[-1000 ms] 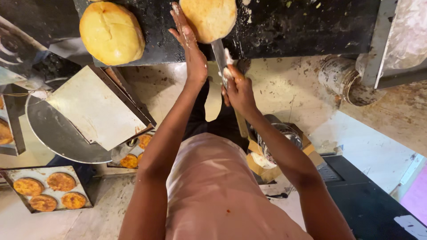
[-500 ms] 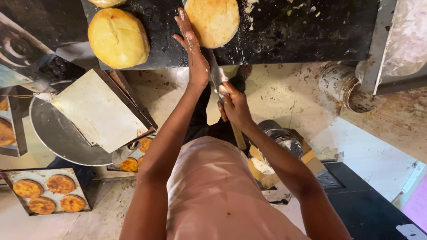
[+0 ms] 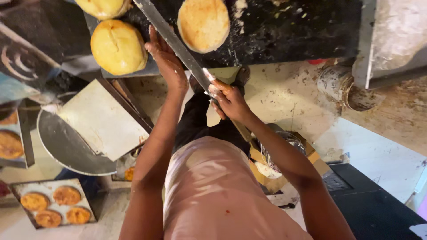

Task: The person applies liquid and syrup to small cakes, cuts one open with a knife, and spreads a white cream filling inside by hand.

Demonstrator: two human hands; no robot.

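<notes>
A person in a pink top leans over a dark worktop [image 3: 284,40] at the top of the frame, seen from above. The right hand [image 3: 229,100], fingers closed, grips the handle of a long knife [image 3: 173,40] whose blade slants up and left across the worktop's near edge. The left hand [image 3: 167,60] lies open, fingers stretched toward the top of the frame, just left of the blade and just beside a round yellow bun [image 3: 118,46] at upper left; whether it touches the bun cannot be told. A second bun [image 3: 104,6] is cut off by the top edge, and a flatter, browned bun [image 3: 203,23] sits right of the blade, near it but apart. Crumbs speckle the worktop. Below the left arm, a pale board [image 3: 100,118] rests over a round metal pan [image 3: 66,146]. At lower left, a tray [image 3: 20,186] holds 4 small orange rounds. At right, a metal bowl [image 3: 284,142] sits on a cardboard box [image 3: 311,160] on the stained floor [image 3: 289,93].
</notes>
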